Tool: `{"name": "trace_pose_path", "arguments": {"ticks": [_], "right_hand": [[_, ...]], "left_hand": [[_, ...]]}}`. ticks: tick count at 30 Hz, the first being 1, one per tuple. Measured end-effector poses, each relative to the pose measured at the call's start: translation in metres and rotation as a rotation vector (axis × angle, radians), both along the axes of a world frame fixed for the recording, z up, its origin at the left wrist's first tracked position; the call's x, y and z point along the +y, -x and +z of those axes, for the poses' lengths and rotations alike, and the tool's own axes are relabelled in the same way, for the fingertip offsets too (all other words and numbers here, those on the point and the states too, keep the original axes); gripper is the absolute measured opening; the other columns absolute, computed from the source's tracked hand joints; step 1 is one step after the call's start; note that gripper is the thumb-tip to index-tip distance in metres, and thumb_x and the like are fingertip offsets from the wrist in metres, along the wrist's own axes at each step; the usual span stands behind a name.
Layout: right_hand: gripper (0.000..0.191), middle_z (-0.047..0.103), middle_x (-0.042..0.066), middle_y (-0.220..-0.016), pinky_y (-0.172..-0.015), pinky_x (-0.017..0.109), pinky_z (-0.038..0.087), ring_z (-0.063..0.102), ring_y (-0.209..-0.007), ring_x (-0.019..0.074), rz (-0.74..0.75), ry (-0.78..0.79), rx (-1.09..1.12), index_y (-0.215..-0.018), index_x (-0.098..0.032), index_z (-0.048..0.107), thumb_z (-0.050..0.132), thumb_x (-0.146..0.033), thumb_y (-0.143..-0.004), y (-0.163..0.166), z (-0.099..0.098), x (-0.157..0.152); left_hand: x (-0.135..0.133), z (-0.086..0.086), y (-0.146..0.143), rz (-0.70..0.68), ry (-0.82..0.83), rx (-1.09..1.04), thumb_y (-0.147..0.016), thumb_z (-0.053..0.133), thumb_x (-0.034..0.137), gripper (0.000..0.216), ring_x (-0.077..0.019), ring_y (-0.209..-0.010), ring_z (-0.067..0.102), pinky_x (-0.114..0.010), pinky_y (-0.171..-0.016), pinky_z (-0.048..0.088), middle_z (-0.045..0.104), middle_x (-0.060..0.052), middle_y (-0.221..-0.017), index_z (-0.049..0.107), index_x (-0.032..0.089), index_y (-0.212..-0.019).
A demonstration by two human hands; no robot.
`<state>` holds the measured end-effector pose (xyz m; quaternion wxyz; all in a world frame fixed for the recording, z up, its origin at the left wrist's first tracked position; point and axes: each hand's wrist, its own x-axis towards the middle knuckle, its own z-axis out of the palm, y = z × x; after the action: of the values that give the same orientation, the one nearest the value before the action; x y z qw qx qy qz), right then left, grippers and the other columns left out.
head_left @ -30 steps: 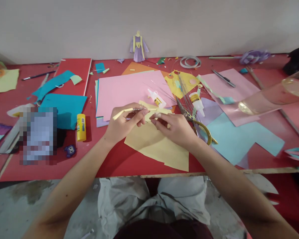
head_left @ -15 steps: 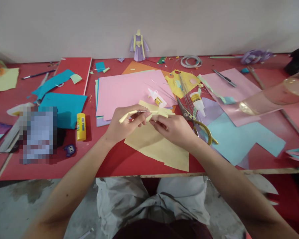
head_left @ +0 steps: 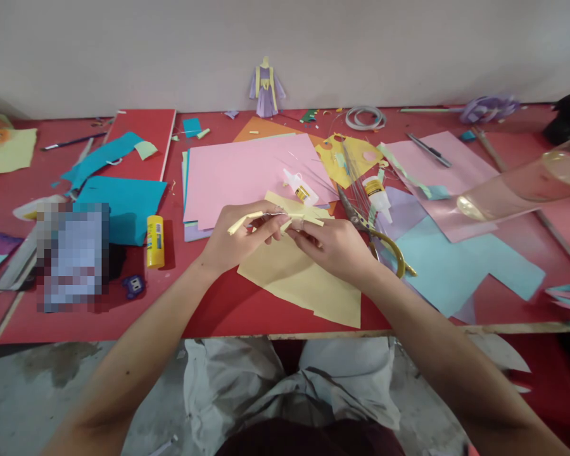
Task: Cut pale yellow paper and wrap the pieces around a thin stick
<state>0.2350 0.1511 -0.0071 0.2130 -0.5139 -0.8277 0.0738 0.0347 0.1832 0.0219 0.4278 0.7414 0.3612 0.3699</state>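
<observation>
Between my two hands is a small figure of folded pale yellow paper and twisted wire [head_left: 245, 221]. My left hand [head_left: 237, 237] pinches its wire part, and a yellow paper end sticks out over the back of that hand. Closed on the figure's other side, my right hand [head_left: 332, 244] presses yellow paper strips between thumb and fingers. The fingertips of both hands nearly meet and hide part of the figure. Beneath them lies a pale yellow sheet [head_left: 308, 278]. Scissors with yellow handles [head_left: 392, 247] rest just beyond my right hand.
Pink sheets [head_left: 247, 171] lie behind my hands with a small glue bottle [head_left: 300, 187] on them. Another glue bottle [head_left: 377, 197] is further right. A glue stick [head_left: 155, 242] stands at left. A purple paper doll [head_left: 266, 88] leans on the wall. A clear bottle [head_left: 517, 180] juts in from the right.
The fingers have shifted slightly on the yellow paper figure, and its right-hand strips sit at a slightly different angle. Everything else looks the same.
</observation>
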Motion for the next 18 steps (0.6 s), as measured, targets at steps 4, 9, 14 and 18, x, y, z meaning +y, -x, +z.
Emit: {"name": "trace_pose_path", "arguments": {"ticks": [4, 9, 14, 18], "right_hand": [[0.03, 0.06, 0.0, -0.06, -0.055, 0.024, 0.032, 0.051, -0.053, 0.0114, -0.013, -0.018, 0.142, -0.09, -0.019, 0.072, 0.049, -0.037, -0.097, 0.0, 0.004, -0.001], [0.037, 0.06, 0.0, -0.057, -0.053, 0.023, 0.037, 0.052, -0.05, 0.0107, -0.106, 0.009, 0.385, -0.073, -0.017, 0.064, 0.052, -0.044, -0.095, 0.002, 0.009, -0.003], [0.038, 0.06, 0.0, -0.057, -0.053, 0.024, 0.04, 0.054, -0.051, 0.0114, -0.128, 0.053, 0.49, -0.076, -0.019, 0.063, 0.052, -0.049, -0.095, 0.003, 0.013, -0.004], [0.033, 0.06, 0.0, -0.058, -0.054, 0.024, 0.039, 0.055, -0.054, 0.0122, -0.139, -0.001, 0.413, -0.076, -0.02, 0.063, 0.05, -0.042, -0.096, 0.003, 0.012, -0.005]], "left_hand": [[0.002, -0.001, 0.001, 0.021, 0.007, -0.052, -0.089, 0.065, 0.041, 0.024, -0.0101, -0.054, 0.058, -0.023, -0.056, 0.051, 0.065, -0.001, -0.066, 0.07, 0.018, -0.084], [0.003, -0.001, 0.001, 0.021, 0.017, -0.084, -0.088, 0.067, 0.041, 0.024, -0.0094, -0.053, 0.056, -0.022, -0.054, 0.051, 0.064, -0.001, -0.066, 0.07, 0.017, -0.083], [0.001, -0.002, 0.001, 0.015, -0.004, -0.023, -0.089, 0.066, 0.041, 0.023, -0.0105, -0.054, 0.057, -0.023, -0.055, 0.05, 0.065, -0.001, -0.067, 0.07, 0.019, -0.085], [0.001, -0.004, 0.001, 0.001, -0.067, 0.02, -0.09, 0.064, 0.041, 0.021, -0.0109, -0.055, 0.059, -0.022, -0.054, 0.049, 0.067, -0.001, -0.067, 0.07, 0.021, -0.086]]}}
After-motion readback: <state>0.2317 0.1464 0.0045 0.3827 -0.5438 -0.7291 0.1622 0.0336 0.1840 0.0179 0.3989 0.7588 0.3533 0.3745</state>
